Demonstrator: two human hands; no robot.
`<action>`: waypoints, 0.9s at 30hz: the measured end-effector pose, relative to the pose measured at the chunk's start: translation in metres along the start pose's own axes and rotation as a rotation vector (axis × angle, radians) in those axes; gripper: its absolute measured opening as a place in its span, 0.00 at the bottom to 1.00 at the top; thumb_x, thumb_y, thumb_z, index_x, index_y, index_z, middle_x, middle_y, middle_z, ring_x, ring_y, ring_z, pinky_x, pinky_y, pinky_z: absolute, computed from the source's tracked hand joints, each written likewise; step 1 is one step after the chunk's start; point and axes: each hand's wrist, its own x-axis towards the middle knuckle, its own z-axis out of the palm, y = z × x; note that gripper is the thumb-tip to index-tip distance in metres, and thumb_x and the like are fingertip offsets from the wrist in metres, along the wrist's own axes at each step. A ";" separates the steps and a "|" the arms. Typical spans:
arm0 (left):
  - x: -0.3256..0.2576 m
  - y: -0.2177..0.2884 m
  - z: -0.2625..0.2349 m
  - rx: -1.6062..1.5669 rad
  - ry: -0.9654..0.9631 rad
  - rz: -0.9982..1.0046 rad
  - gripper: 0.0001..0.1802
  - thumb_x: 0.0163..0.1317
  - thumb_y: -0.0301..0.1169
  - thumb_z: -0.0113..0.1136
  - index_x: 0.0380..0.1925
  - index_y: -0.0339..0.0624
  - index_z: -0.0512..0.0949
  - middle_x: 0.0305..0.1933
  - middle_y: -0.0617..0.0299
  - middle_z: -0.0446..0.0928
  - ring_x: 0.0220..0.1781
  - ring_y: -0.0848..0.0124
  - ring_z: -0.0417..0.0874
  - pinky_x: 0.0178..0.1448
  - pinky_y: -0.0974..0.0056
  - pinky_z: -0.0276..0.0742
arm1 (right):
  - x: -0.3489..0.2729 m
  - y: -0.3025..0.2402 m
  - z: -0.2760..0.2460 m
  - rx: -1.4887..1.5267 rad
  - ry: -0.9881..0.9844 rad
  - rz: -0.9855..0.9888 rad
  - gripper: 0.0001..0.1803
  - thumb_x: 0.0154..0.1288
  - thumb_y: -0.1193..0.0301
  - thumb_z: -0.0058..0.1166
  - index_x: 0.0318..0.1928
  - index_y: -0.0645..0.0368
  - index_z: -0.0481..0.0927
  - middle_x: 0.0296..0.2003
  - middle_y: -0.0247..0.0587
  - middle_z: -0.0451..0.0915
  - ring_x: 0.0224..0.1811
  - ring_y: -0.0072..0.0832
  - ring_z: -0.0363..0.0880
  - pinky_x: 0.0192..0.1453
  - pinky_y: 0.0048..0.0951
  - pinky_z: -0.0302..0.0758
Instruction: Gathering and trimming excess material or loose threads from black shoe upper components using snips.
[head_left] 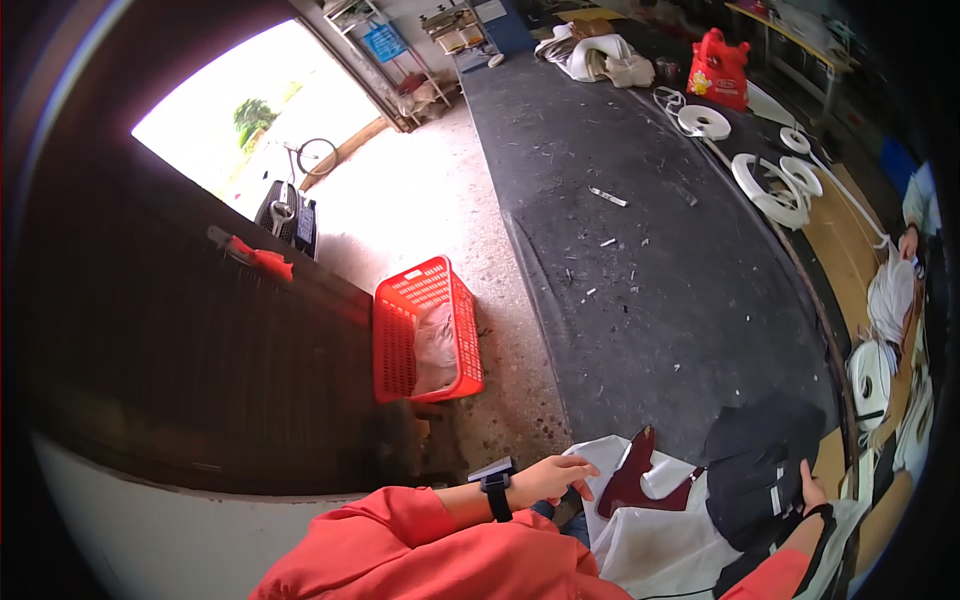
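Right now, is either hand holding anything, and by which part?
The left hand rests at the edge of the white fabric, its grip unclear. The right hand presses on the dark fabric piece near its right edge; no closed hold shows.

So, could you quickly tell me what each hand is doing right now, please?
Left hand: loosely curled on the white fabric.
Right hand: open, on the dark garment.

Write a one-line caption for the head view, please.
Left hand rests on white fabric; right hand touches dark fabric on the table.
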 end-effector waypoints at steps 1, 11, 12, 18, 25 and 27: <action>0.001 -0.003 -0.003 -0.022 0.003 0.006 0.20 0.73 0.45 0.44 0.54 0.45 0.73 0.38 0.61 0.82 0.16 0.84 0.56 0.25 0.74 0.63 | 0.002 -0.009 0.001 0.020 -0.050 0.012 0.50 0.57 0.39 0.58 0.61 0.75 0.67 0.54 0.52 0.77 0.54 0.43 0.77 0.55 0.41 0.75; 0.007 -0.007 -0.002 -0.082 0.011 0.016 0.19 0.72 0.43 0.46 0.55 0.46 0.73 0.38 0.60 0.82 0.16 0.84 0.56 0.23 0.75 0.61 | -0.007 -0.017 -0.005 0.140 -0.127 0.084 0.50 0.53 0.40 0.63 0.61 0.72 0.68 0.54 0.50 0.77 0.54 0.41 0.77 0.59 0.38 0.73; 0.007 -0.005 -0.001 -0.073 0.005 0.022 0.19 0.72 0.43 0.46 0.55 0.46 0.73 0.38 0.60 0.82 0.16 0.84 0.56 0.23 0.75 0.61 | -0.014 -0.019 -0.003 0.139 -0.118 0.022 0.49 0.53 0.41 0.64 0.61 0.71 0.69 0.54 0.49 0.77 0.54 0.40 0.76 0.59 0.38 0.72; 0.003 -0.002 0.007 -0.034 -0.018 0.034 0.19 0.72 0.42 0.46 0.55 0.45 0.73 0.38 0.61 0.82 0.16 0.84 0.56 0.23 0.75 0.61 | -0.035 -0.019 0.012 0.263 -0.042 -0.102 0.43 0.55 0.51 0.67 0.63 0.66 0.67 0.58 0.44 0.74 0.59 0.35 0.72 0.62 0.35 0.68; -0.008 -0.015 0.016 -0.008 -0.034 0.040 0.19 0.72 0.42 0.45 0.54 0.44 0.74 0.38 0.62 0.82 0.17 0.84 0.57 0.24 0.75 0.61 | -0.032 0.008 0.002 0.345 -0.090 -0.152 0.35 0.56 0.58 0.67 0.60 0.62 0.72 0.51 0.42 0.80 0.50 0.35 0.79 0.56 0.35 0.74; -0.011 -0.016 0.018 0.012 -0.092 0.036 0.18 0.71 0.42 0.46 0.53 0.44 0.75 0.38 0.63 0.82 0.18 0.83 0.60 0.24 0.75 0.62 | -0.043 0.022 0.004 0.351 -0.016 -0.214 0.35 0.56 0.61 0.66 0.61 0.61 0.71 0.51 0.43 0.79 0.49 0.36 0.79 0.57 0.36 0.74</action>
